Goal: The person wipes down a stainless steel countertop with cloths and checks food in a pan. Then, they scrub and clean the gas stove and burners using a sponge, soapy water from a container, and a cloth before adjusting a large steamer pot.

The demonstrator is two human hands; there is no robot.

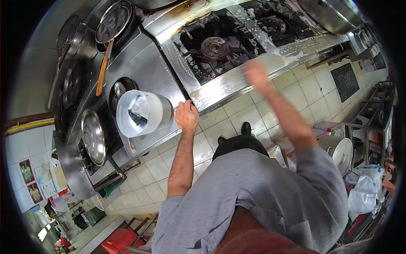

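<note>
My left hand [186, 115] rests on the front edge of the steel counter [147, 63], its slightly bent fingers pressed on the metal and holding nothing that I can see. Just left of it stands a translucent plastic bucket [159, 112] with a dark-and-white item [138, 111] inside. My right hand [257, 75] is smeared by motion over the front rim of the gas stove [220, 89]; whether it holds anything cannot be made out. White suds lie on the stove's steel frame around the round burner [215, 48].
A strainer with a wooden handle [102, 70] lies at the counter's back left. Nearer are a steel lid [94, 136] and a dark pan holding a ladle [119, 89]. A large pot [334, 15] stands beyond the stove. Behind me at right are a lidded pot [341, 154] and shelves.
</note>
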